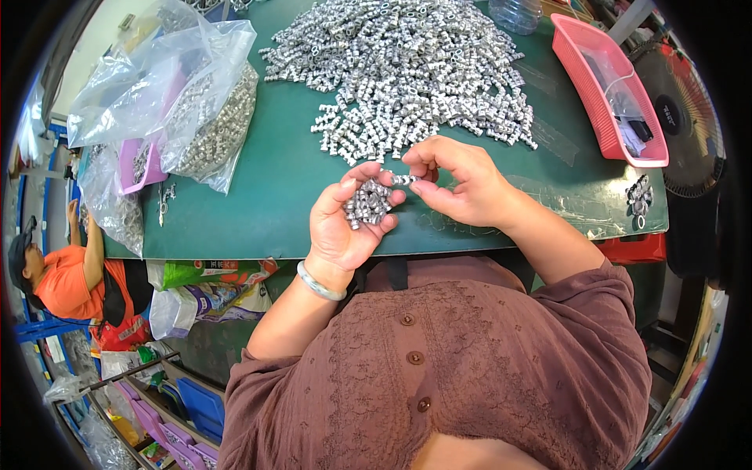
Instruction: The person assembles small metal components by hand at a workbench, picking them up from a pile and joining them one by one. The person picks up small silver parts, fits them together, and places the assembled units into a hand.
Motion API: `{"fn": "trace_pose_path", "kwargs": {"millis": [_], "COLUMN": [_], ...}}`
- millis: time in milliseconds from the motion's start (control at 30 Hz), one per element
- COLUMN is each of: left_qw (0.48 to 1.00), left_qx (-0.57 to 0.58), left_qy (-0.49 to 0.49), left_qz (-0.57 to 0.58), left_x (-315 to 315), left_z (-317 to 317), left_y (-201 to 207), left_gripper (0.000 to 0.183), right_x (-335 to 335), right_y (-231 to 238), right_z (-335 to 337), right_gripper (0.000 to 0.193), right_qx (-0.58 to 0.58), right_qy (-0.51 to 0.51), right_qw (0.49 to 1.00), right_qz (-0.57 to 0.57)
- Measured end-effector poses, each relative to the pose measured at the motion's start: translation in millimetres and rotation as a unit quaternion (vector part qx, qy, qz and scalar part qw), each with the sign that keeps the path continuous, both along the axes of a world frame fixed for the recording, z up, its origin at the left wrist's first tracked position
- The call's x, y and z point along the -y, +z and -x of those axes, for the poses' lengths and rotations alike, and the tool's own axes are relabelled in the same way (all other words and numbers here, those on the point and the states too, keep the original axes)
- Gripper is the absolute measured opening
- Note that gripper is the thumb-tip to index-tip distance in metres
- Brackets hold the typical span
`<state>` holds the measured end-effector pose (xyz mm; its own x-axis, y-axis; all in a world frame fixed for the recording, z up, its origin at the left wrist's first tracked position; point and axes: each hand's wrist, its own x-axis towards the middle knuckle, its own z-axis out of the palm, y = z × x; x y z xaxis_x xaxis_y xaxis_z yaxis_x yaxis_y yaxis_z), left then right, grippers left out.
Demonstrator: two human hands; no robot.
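Note:
My left hand (342, 223) is cupped, palm up, around a small heap of silvery metal fittings (366, 205) near the table's front edge. Just to its right, my right hand (462, 182) pinches one short ribbed metal fitting (404, 179) between thumb and fingers. That piece lies level, its left end close to the left fingertips; whether they touch it I cannot tell. Beyond both hands, a large pile of similar metal pieces (407, 70) spreads over the green table (290, 157).
Clear plastic bags (211, 117) of small metal parts and a purple scoop-like container (141, 166) stand at the left. A pink basket (611, 94) and a black fan (674, 117) are at the right. Several loose parts (639, 196) lie near the right corner. Another person (70, 274) in orange is far left.

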<state>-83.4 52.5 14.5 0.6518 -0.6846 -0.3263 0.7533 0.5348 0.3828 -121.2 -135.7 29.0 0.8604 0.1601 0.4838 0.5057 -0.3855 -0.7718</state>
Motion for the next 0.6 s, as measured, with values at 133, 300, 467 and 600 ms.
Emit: {"fn": "trace_pose_path", "kwargs": {"millis": [133, 300, 467, 600], "left_qw": [0.996, 0.986, 0.980, 0.969], "left_qx": [0.064, 0.118, 0.140, 0.164], "left_qy": [-0.037, -0.038, -0.024, 0.003], "left_qz": [-0.042, -0.115, -0.141, -0.186], "left_x": [0.0, 5.2, 9.3, 10.3], "left_z": [3.2, 8.0, 11.1, 11.4], "left_y": [-5.0, -3.5, 2.9, 2.7], "left_gripper": [0.020, 0.022, 0.018, 0.018], "right_x": [-1.7, -2.9, -1.9, -0.9], "right_y": [-1.5, 0.8, -0.3, 0.6], "right_z": [-0.3, 0.4, 1.4, 2.4], "right_gripper": [0.024, 0.024, 0.024, 0.023], "right_qx": [-0.009, 0.009, 0.021, -0.032], "right_qy": [0.012, 0.004, 0.003, 0.022], "right_qw": [0.999, 1.000, 1.000, 0.999], "right_qz": [-0.034, -0.017, 0.016, -0.010]}}
